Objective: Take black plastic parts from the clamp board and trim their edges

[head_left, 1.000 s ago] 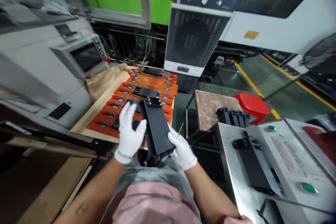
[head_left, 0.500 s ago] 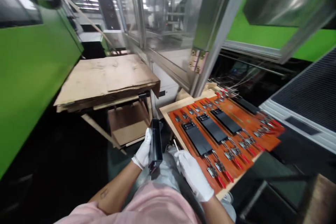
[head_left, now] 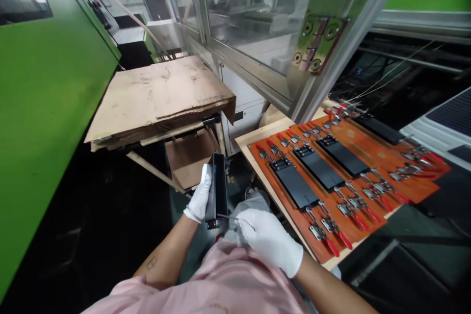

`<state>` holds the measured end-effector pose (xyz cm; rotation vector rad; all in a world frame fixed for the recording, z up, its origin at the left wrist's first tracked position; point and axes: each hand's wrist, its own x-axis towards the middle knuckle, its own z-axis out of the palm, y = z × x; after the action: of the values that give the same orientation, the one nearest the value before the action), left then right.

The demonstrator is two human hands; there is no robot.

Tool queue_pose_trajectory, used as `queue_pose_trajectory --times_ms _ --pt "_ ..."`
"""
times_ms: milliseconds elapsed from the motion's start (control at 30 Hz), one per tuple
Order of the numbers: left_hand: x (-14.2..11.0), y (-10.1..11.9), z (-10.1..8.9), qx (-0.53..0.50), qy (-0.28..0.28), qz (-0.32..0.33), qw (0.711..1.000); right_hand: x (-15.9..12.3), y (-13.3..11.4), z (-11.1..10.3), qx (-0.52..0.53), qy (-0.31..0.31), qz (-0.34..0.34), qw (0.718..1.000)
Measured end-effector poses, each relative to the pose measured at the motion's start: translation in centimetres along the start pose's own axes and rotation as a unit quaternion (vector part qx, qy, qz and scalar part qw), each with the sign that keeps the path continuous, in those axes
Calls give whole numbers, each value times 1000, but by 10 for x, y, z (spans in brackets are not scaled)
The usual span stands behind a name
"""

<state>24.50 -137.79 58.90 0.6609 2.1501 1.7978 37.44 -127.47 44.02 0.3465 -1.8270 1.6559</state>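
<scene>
My left hand (head_left: 200,196), in a white glove, is closed around the side of a long black box-like part (head_left: 220,184). The part stands lengthwise in front of my body, its hollow side turned to the right. My gloved right hand (head_left: 263,238) pinches a thin rod-like tool (head_left: 232,218). The tool's far end reaches the lower end of the black part, at its hollow; whether it touches is too small to tell. Right of my hands, several flat black parts (head_left: 296,184) lie on an orange board (head_left: 265,159) between red-handled toggle clamps (head_left: 333,230).
A cardboard-covered table (head_left: 158,93) stands ahead to the left, with a cardboard box (head_left: 191,159) beneath it. A metal-framed clear enclosure with a hinge (head_left: 314,44) rises beyond the orange board. A green machine (head_left: 47,93) lines the left side.
My right hand has moved left, bringing the thin tool from beside the black part to its lower end. The black part has turned so its hollow side shows more. The view has shifted too.
</scene>
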Motion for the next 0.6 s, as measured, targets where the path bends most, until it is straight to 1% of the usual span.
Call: queue_pose_trajectory --times_ms 67,133,167,233,267,300,333,400,467,500,533,600 --pt "1 -1 -1 11 -5 22 1000 1 -1 -3 -46 3 3 999" --pt "-1 -4 1 27 -36 49 998 5 1 -9 -83 17 -11 996" --pt "-4 -6 3 32 -60 58 996 8 3 -12 -99 31 -17 995" --pt "-9 -10 7 24 -112 50 992 17 7 -20 -123 61 -22 990" --pt "-12 -11 10 11 -131 38 991 21 9 -23 -134 70 -22 988" --pt "-15 -11 12 -9 -138 29 990 24 9 -27 -143 72 -20 987" --pt "-16 -11 13 -31 -134 18 990 26 7 -29 -150 71 -15 986" --pt "-17 -7 15 -67 -106 -32 992 26 1 -29 -146 55 -11 988" --pt "-15 -1 15 -90 -80 -95 988 21 -6 -24 -118 36 -15 992" --pt "-14 2 14 -101 -73 -116 986 18 -9 -21 -100 28 -27 994" --pt "-12 4 13 -111 -68 -124 984 16 -10 -18 -87 23 -41 995" --pt "-11 7 12 -122 -64 -112 984 17 -10 -15 -82 27 -64 994"
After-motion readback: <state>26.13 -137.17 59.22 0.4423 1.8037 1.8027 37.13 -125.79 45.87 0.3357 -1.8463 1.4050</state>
